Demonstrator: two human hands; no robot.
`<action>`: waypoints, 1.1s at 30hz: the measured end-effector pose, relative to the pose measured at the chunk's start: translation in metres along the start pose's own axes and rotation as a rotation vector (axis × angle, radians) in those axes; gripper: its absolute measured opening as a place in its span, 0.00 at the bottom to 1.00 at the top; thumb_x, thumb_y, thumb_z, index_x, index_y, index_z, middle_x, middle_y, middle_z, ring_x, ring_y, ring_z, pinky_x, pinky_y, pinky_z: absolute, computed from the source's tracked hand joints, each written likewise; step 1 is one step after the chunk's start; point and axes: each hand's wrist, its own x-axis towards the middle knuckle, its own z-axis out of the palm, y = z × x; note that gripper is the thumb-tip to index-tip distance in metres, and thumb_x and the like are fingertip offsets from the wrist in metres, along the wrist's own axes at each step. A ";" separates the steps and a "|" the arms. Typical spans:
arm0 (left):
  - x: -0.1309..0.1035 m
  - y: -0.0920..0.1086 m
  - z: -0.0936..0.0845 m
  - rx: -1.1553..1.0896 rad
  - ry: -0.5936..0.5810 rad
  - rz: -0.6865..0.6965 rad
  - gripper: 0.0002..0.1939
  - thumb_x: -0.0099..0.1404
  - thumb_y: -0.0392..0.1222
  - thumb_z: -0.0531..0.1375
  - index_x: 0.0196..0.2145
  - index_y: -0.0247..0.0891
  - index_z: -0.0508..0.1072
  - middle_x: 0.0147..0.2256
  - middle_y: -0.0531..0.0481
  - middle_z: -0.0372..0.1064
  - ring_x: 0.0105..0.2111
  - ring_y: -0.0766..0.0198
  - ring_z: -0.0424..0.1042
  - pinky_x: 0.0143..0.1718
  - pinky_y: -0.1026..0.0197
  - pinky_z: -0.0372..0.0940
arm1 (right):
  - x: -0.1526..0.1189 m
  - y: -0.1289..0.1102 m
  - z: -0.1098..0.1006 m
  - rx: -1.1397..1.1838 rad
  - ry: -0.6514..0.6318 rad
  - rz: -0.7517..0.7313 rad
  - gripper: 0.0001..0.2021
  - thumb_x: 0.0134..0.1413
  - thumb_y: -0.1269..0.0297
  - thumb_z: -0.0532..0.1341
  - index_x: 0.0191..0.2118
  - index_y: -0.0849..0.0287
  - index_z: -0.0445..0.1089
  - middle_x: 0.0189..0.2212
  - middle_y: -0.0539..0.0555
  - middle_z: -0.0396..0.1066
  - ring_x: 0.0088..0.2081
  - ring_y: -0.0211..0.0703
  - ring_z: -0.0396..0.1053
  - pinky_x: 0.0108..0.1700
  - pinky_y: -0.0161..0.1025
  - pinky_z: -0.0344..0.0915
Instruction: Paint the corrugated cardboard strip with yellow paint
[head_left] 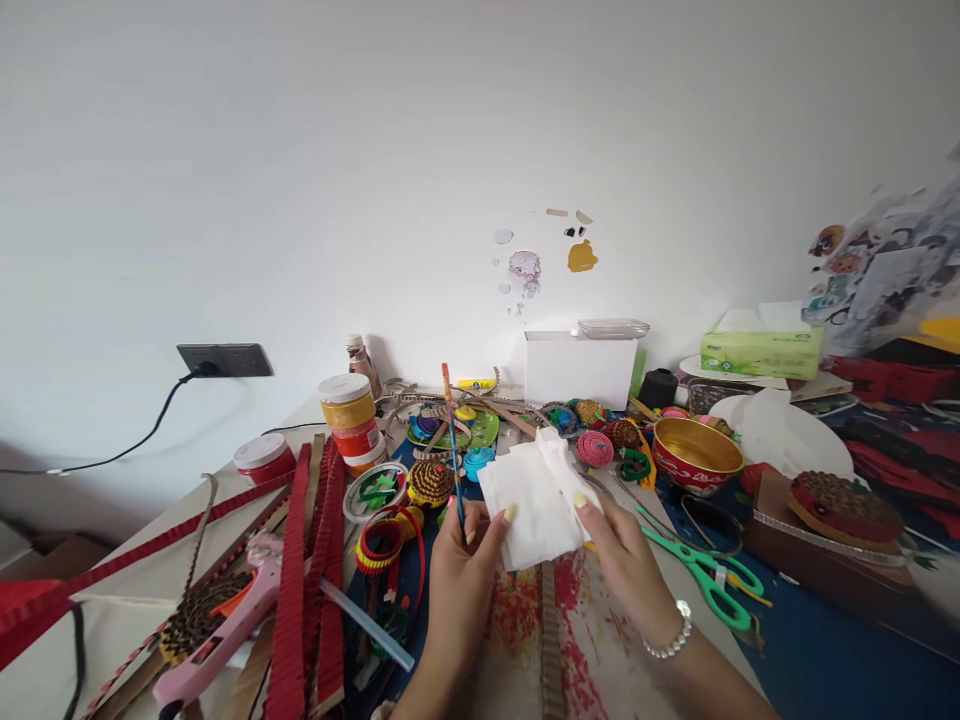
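Observation:
A folded white tissue (534, 505) is held up between my two hands over the paint-stained work surface. My left hand (469, 560) is closed, its thumb pinching the tissue's left edge. The same hand grips an upright paintbrush (451, 430) with an orange-red tip. My right hand (619, 560), with a beaded bracelet at the wrist, pinches the right side of the tissue between thumb and fingers. Below the tissue lies a corrugated cardboard strip (553, 640) among red and yellow paint smears. Fingers behind the tissue are hidden.
Red corrugated strips (289, 590) and a pink glue gun (225, 640) lie at the left, near stacked paint jars (349, 420). On the right are green scissors (709, 575), a red-gold bowl (697, 455) and a tissue pack (761, 350). Coiled paper pieces (595, 448) crowd the back.

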 end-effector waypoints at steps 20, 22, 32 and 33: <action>-0.003 -0.006 0.002 0.115 -0.134 -0.029 0.21 0.52 0.46 0.64 0.19 0.42 0.52 0.21 0.58 0.57 0.22 0.68 0.56 0.24 0.67 0.55 | 0.003 -0.003 0.004 0.296 0.020 0.209 0.25 0.43 0.51 0.66 0.47 0.55 0.66 0.48 0.58 0.71 0.45 0.53 0.70 0.41 0.47 0.69; -0.007 -0.004 0.002 0.136 -0.179 -0.023 0.19 0.52 0.47 0.64 0.20 0.41 0.55 0.25 0.53 0.65 0.26 0.64 0.62 0.28 0.65 0.59 | 0.006 0.001 0.002 0.252 0.088 0.183 0.25 0.42 0.52 0.66 0.47 0.54 0.64 0.48 0.58 0.70 0.47 0.53 0.69 0.45 0.47 0.67; -0.018 -0.002 0.006 0.367 -0.354 0.065 0.19 0.64 0.53 0.50 0.21 0.41 0.64 0.17 0.55 0.59 0.19 0.63 0.56 0.23 0.63 0.51 | 0.009 0.002 -0.008 0.186 0.184 0.062 0.37 0.38 0.55 0.69 0.55 0.53 0.55 0.58 0.59 0.59 0.56 0.53 0.61 0.55 0.49 0.59; -0.018 -0.004 0.007 0.394 -0.369 0.069 0.18 0.65 0.52 0.49 0.23 0.41 0.64 0.18 0.55 0.60 0.19 0.63 0.57 0.23 0.63 0.51 | 0.008 0.001 -0.007 0.195 0.175 0.057 0.38 0.38 0.55 0.69 0.56 0.53 0.55 0.58 0.60 0.58 0.56 0.54 0.60 0.55 0.49 0.59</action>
